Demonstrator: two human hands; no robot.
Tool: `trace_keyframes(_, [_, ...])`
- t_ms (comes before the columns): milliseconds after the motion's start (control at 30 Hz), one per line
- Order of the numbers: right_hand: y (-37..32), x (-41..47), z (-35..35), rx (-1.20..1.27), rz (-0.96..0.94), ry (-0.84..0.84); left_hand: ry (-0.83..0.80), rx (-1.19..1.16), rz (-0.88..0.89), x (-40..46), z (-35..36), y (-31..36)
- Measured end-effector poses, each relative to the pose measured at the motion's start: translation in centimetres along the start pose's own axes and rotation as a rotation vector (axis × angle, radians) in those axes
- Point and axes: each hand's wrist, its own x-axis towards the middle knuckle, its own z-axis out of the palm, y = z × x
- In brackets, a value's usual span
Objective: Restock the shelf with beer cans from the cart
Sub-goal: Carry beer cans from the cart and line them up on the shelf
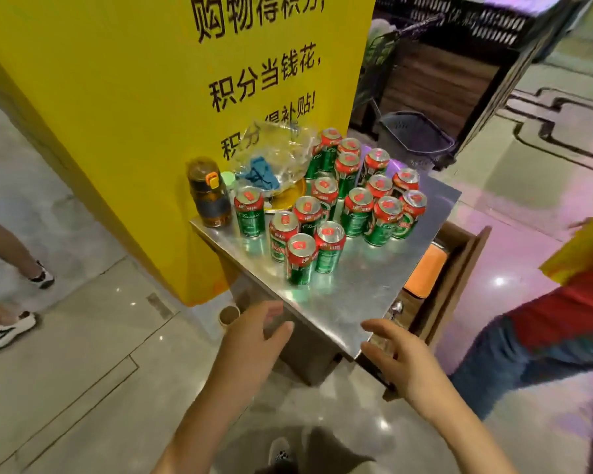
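Cans [326,210]: green with red tops, all upright, clustered on the steel top [350,295] against the yellow sign [117,97]. Nearest can [300,260] stands apart from both hands, beyond the fingertips.

Left hand [254,340]: empty, fingers loosely spread, tips at the near-left edge of the top; contact with the edge cannot be told.

Right hand [403,357]: empty, fingers relaxed and slightly bent, beside the near corner.

Also on the top: bottle [209,193] at the left rear, crumpled clear bag [274,159] beside it. Second person at right, in red top and jeans.
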Motion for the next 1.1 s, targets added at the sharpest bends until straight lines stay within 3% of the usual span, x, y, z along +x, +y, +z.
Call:
trace_keyframes(433, [0.9, 17.1, 1.0, 0.203, 0.177, -0.055, 0.025, 0.092, -0.170, 12.5, 3.9, 0.7])
trace_keyframes(700, [0.8, 21.0, 2.0, 0.271, -0.018, 0.021, 0.195, -0.018, -0.212, 15.3, 7.2, 0.1])
trace_keyframes(1100, [2.6, 21.8, 1.8, 0.334, -0.032, -0.022, 0.281, -0.065, -0.175, 14.7, 7.2, 0.0])
